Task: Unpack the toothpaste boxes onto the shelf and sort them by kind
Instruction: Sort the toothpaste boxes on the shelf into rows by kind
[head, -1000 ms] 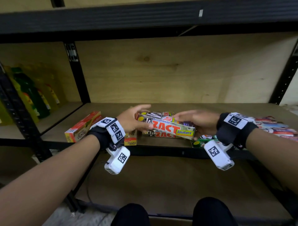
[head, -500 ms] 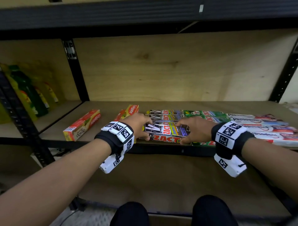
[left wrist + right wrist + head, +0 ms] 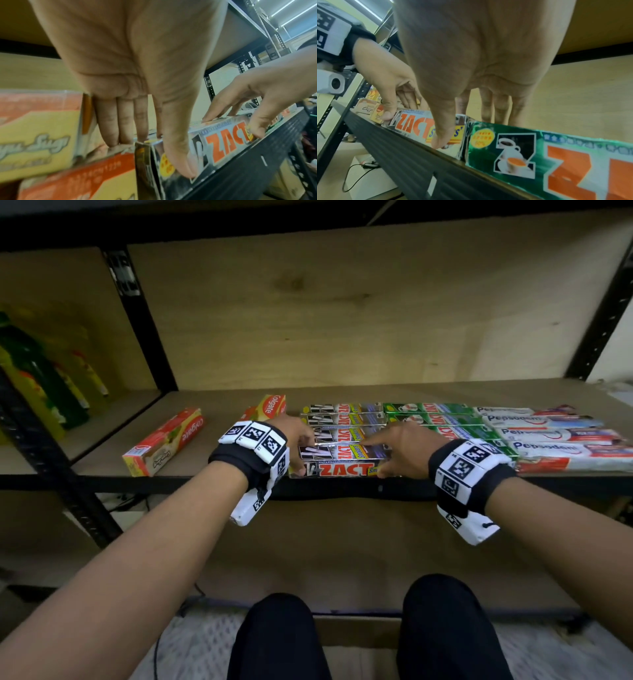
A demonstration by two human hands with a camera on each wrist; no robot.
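Both hands are on the front silver Zact Smokers box, which lies lengthwise along the front edge of the shelf, its printed face turned toward the person. The left hand holds the box's left end: in the left wrist view the thumb presses the front face while the other fingers reach down together behind it, so the box end is pinched between them. The right hand holds the right end in the same way, thumb on the yellow "Smokers" label in the right wrist view and fingers set down over the top of the box. Behind this box, more silver Zact boxes lie side by side in a row running toward the back of the shelf. Just to their right sits a matching row of green Zact boxes, and further right a row of white Pepsodent boxes. Left of the hands, a Colgate box stands just beside the silver row, and another Colgate box lies well apart, angled on the shelf board. On the neighbouring shelf bay to the left are green and yellow bottles.
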